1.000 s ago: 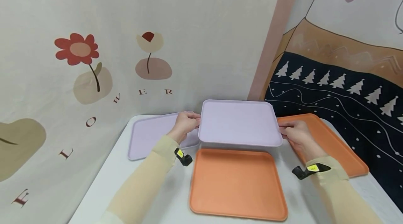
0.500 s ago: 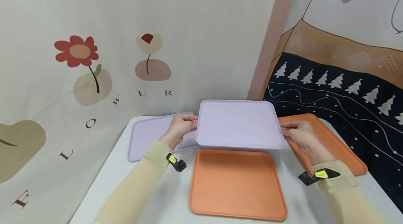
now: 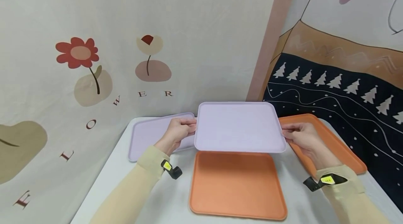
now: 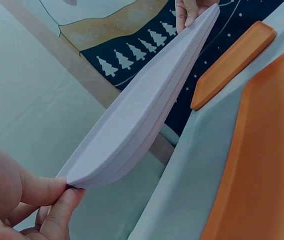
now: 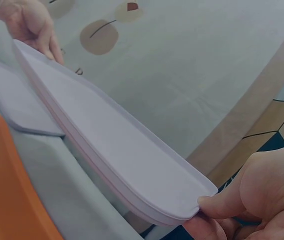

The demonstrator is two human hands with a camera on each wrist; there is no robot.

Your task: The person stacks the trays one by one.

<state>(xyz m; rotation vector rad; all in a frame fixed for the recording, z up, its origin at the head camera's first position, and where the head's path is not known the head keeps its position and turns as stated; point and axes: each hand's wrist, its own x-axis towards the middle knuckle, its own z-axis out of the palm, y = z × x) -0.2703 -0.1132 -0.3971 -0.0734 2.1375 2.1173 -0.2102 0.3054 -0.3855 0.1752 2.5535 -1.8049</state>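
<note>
A lilac rectangular tray [image 3: 240,127] is held up by its two short ends, tilted so its inside faces the head camera. My left hand [image 3: 177,134] pinches the left end between thumb and fingers. At the opposite end my right hand [image 3: 303,140] pinches the rim with its thumb on top. Both wrist views show a layered, stepped side along the lilac tray [image 5: 117,135]. Its near edge overlaps the far edge of an orange tray [image 3: 238,185] in the head view. In the left wrist view, the tray [image 4: 142,95] is above the table.
Another lilac tray [image 3: 149,134] lies at the back left, partly behind my left hand. At the right lies a second orange tray [image 3: 343,154], partly hidden by my right hand. A white cloth [image 3: 167,189] covers the table. Printed fabric [image 3: 201,35] hangs behind it.
Both hands have brought the held lilac tray slightly nearer and to the left, so it now overlaps the front orange tray's far edge. The trays on the table have stayed put.
</note>
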